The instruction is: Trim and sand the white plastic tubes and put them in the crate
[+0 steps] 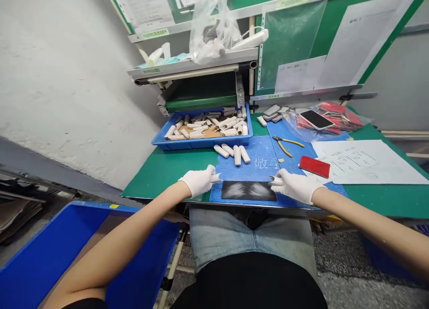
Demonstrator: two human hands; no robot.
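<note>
Both my hands wear white gloves and rest at the near edge of the blue mat [264, 159]. My left hand [198, 180] is curled, its fingertips pinching the left end of a dark rectangular sheet [248, 190]. My right hand [292, 184] pinches the sheet's right end, fingers closed. The sheet lies flat on the mat between the hands, showing pale glare patches. Several white rolled pieces [233, 152] lie loose on the mat beyond the sheet.
A blue tray [201, 143] of white rolls sits at the back left. Yellow-handled pliers [286, 143], a red card [314, 167], printed papers [363, 161] and a phone [316, 119] on a plastic bag lie to the right. A large blue bin [50, 255] stands on the floor at left.
</note>
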